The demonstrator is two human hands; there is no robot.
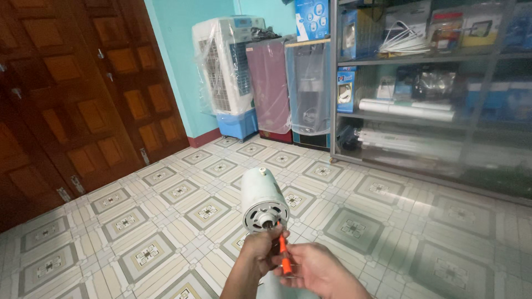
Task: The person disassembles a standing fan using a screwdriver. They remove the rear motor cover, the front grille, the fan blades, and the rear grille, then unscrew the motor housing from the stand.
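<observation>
Gripping a white fan motor (261, 195) in left hand (259, 250), right hand (313, 268) clamped on orange-handled screwdriver (284, 256) at its shaft

motor housing (264, 199) sits bottom centre, just above both hands, shaft end toward the camera. left hand (256, 250) under it, touching; right hand (316, 270) just to the r., w/ screwdriver (284, 256) between the two hands, tip up near the shaft. tiled floor (388, 221) beneath all. behind, far wall: air cooler (227, 72) at l., two covered appliances next to it on the r., then shelf unit (432, 83) far r. wooden doors (72, 99) along the l. side.
</observation>
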